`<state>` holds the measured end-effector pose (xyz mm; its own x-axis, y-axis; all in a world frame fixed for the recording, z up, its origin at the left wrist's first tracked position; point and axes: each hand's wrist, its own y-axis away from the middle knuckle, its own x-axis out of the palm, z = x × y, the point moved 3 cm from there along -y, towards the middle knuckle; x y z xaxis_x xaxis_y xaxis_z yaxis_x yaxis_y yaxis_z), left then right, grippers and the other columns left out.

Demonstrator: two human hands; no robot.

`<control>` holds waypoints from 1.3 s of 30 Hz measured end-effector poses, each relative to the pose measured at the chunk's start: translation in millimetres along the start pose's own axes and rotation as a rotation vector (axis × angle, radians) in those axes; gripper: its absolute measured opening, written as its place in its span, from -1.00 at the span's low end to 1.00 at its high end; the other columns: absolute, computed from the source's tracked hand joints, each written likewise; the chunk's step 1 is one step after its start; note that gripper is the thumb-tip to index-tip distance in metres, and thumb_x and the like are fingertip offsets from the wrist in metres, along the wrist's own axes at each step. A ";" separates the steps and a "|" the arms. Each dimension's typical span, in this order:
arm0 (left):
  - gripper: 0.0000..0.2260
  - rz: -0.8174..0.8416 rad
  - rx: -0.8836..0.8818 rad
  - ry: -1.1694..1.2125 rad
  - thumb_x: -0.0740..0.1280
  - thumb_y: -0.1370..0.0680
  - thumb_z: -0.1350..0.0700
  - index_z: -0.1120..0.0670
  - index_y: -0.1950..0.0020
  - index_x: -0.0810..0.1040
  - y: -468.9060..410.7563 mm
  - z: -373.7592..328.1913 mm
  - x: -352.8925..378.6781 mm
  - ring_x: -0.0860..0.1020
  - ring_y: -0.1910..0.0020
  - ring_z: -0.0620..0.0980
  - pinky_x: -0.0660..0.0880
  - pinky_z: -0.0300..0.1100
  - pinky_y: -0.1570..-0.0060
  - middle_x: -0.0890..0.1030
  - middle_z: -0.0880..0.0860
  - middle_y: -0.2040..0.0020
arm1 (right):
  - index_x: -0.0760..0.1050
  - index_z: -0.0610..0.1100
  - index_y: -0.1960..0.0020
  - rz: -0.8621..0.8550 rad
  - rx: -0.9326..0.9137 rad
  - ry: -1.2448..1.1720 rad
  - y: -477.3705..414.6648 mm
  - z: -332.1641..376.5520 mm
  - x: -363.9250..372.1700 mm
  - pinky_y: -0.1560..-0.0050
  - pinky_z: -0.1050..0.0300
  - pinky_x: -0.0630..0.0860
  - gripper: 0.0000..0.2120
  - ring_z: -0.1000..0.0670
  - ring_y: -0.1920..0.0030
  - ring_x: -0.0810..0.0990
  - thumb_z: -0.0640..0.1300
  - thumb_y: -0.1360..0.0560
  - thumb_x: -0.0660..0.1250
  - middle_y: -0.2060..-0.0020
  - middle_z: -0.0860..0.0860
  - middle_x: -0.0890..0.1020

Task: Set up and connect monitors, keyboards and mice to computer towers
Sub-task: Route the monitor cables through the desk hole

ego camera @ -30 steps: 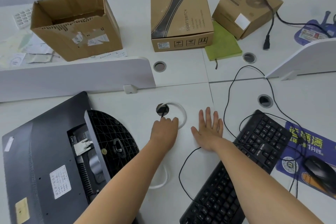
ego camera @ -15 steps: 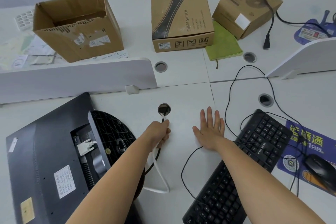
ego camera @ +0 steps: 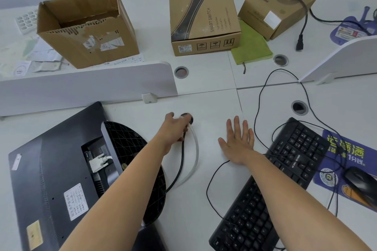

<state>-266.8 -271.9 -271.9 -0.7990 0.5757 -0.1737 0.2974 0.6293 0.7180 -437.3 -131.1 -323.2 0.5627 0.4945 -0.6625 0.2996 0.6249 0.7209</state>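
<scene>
We see the left hand (ego camera: 175, 128) reaching to the cable hole (ego camera: 189, 118) in the bench (ego camera: 214, 102), its fingers curled round a white cable (ego camera: 196, 155) right at the hole's rim; a black cable (ego camera: 181, 161) comes out from under the same hand, though we cannot tell whether the fingers hold it too; both cables loop back toward us and pass behind the left forearm. The right hand (ego camera: 237, 144) lies flat on the bench with fingers straight and slightly spread, holding nothing, well apart from the left hand and just beside the keyboard (ego camera: 275, 181).

The monitor (ego camera: 51, 169) lies face down at our left, its round stand base (ego camera: 130, 146) tilted up toward the hole; a white connector (ego camera: 100, 162) sits plugged into the recess in its back. The keyboard lies at an angle on the right; a thin black cord (ego camera: 259, 106) runs in loose loops over and around it; the mouse (ego camera: 361, 182) rests on a blue mouse pad (ego camera: 344, 149) at the right edge.

Beyond the white divider (ego camera: 85, 85) stand an open carton (ego camera: 87, 32), a closed box marked SMART SWITCH (ego camera: 204, 16) and a smaller box (ego camera: 275, 6) with a black power lead (ego camera: 303, 24) draped over it; a green notebook (ego camera: 251, 47) lies partly beneath the two closed boxes.
</scene>
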 end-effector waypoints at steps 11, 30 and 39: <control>-0.80 -0.116 0.117 -0.606 0.43 -0.50 0.01 0.05 -0.04 0.52 -16.0 17.1 21.9 0.52 0.06 -0.01 0.42 -0.18 0.10 0.55 -0.03 0.04 | -0.57 0.02 -0.50 -0.008 -0.008 0.002 -2.5 -1.6 0.5 -0.46 -0.09 -0.51 -0.34 -0.06 -0.39 -0.65 0.20 -0.67 -0.18 -0.40 0.03 -0.63; -0.81 -0.405 0.408 -0.539 0.30 -0.60 0.01 0.02 -0.19 0.51 30.2 4.4 12.4 0.53 0.11 -0.05 0.38 -0.20 0.21 0.53 -0.08 -0.07 | -0.59 0.03 -0.46 -0.078 -0.012 0.010 -10.6 -9.7 8.8 -0.47 -0.12 -0.50 -0.35 -0.09 -0.43 -0.62 0.21 -0.66 -0.19 -0.41 0.03 -0.63; -0.75 -0.513 0.576 -0.472 0.25 -0.62 0.07 0.00 -0.30 0.44 172.7 56.9 4.4 0.53 0.30 -0.13 0.53 -0.08 0.15 0.58 -0.12 0.08 | -0.20 -0.09 -0.63 -0.143 -0.120 0.129 28.1 3.2 16.5 -0.56 -0.18 -0.15 -0.40 -0.23 -0.58 -0.24 -0.03 -0.69 0.00 -0.60 -0.13 -0.24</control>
<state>-189.2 -131.0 -187.0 -0.6458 0.2269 -0.7290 0.2808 0.9585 0.0496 -417.1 -107.3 -313.2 0.4159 0.4642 -0.7820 0.2712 0.7575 0.5939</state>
